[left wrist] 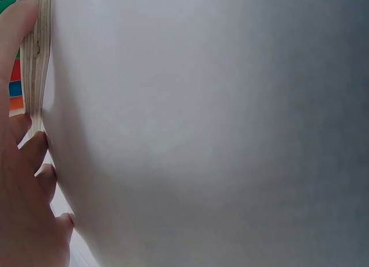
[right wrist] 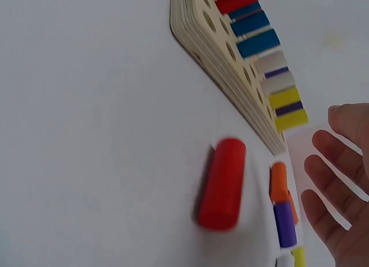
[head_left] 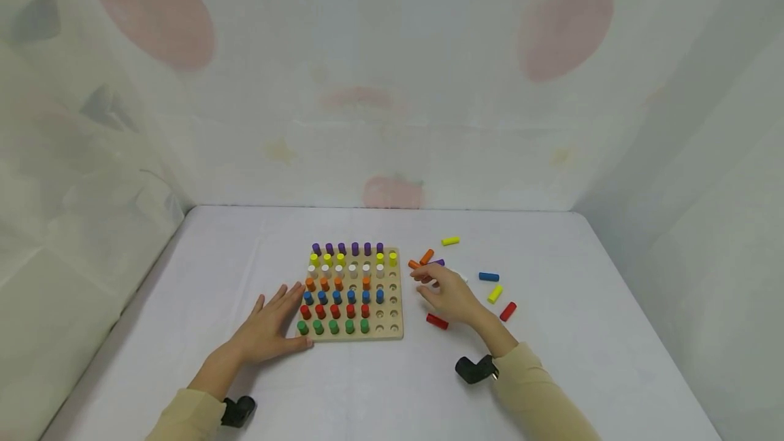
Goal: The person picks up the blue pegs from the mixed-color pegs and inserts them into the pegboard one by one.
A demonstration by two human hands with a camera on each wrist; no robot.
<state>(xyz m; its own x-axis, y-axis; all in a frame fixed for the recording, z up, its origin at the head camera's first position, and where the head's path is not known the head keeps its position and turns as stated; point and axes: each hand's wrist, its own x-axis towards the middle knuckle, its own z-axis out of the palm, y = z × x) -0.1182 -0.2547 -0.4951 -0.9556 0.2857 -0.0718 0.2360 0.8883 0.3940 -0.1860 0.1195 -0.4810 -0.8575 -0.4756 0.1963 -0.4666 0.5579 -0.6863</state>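
Observation:
A wooden pegboard [head_left: 386, 321] lies on the table, with rows of purple, yellow, white, orange, blue, red and green pegs standing in it. Its right-hand columns show several bare holes. My left hand [head_left: 263, 332] rests against the board's left side, thumb at the near corner and fingers spread along the edge. To the right of the board, my right hand [head_left: 452, 297] is over loose pegs, its fingers lightly bent and holding nothing. An orange peg [head_left: 414, 264] is by its fingertips, next to another orange peg [head_left: 427, 256] and a partly covered purple peg [head_left: 437, 263].
A red peg [head_left: 437, 321] lies below my right hand. Farther right are a blue peg [head_left: 488, 277], a yellow peg [head_left: 495, 294] and a second red peg [head_left: 508, 312]. Another yellow peg [head_left: 450, 241] lies farther back. Pale cloth walls [head_left: 392, 148] surround the table.

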